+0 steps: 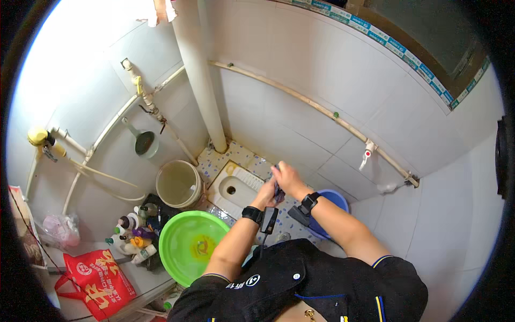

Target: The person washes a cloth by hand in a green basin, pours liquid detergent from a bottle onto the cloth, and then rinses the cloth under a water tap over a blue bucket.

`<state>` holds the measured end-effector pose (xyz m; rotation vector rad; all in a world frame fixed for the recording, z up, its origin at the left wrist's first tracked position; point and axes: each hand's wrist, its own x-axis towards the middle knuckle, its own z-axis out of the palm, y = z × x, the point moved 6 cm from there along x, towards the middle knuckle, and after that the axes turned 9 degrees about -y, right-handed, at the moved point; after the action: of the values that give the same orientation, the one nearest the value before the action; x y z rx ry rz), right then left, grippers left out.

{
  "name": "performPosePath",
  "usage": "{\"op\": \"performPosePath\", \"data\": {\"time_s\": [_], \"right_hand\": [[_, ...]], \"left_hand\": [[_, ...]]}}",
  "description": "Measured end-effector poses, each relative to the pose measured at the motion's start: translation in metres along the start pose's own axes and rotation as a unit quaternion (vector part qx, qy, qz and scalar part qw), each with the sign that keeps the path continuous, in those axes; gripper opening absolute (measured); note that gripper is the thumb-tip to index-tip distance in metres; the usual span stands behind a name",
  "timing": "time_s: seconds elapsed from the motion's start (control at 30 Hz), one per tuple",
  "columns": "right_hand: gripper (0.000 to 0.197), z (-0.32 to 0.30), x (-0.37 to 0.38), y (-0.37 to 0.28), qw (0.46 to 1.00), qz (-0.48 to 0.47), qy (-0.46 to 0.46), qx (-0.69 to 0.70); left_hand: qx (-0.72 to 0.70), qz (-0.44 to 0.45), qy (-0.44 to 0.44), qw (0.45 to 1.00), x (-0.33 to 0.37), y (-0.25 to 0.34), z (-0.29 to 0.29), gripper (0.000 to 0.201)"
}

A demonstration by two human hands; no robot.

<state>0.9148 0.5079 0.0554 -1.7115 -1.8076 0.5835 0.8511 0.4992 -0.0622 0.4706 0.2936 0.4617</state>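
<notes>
Above the edge of the squat toilet [241,185], both my hands are close together in front of me. My left hand [265,195] is closed on a small dark, crumpled cloth [279,195], which bulges out between my hands. Just above and to its right, my right hand [289,180] is closed too, with a bit of the same dark material at its fingers. Most of the cloth is hidden by my fingers. Black devices are strapped on both wrists. A blue basin [335,201] stands partly behind my right forearm, and a green basin [188,225] lies left of my left forearm.
A pale bucket [179,184] of water stands left of the toilet. Several bottles [134,233] and a red bag [96,282] are at the left. A ladle [144,143] hangs on the wall. A white pipe [198,75] rises in the corner; a tap [367,154] juts out at right.
</notes>
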Motion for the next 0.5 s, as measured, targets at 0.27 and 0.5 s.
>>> {"op": "performPosePath", "data": {"time_s": [0.27,0.5], "right_hand": [[0.042,0.010,-0.024,0.046,0.736,0.238,-0.155,0.614],[0.025,-0.016,-0.012,0.052,0.863,0.132,-0.085,0.481]], "left_hand": [[0.410,0.008,0.076,0.909,-0.027,0.074,0.088,0.016],[0.215,0.092,0.128,0.964,-0.033,0.075,0.050,0.014]]}}
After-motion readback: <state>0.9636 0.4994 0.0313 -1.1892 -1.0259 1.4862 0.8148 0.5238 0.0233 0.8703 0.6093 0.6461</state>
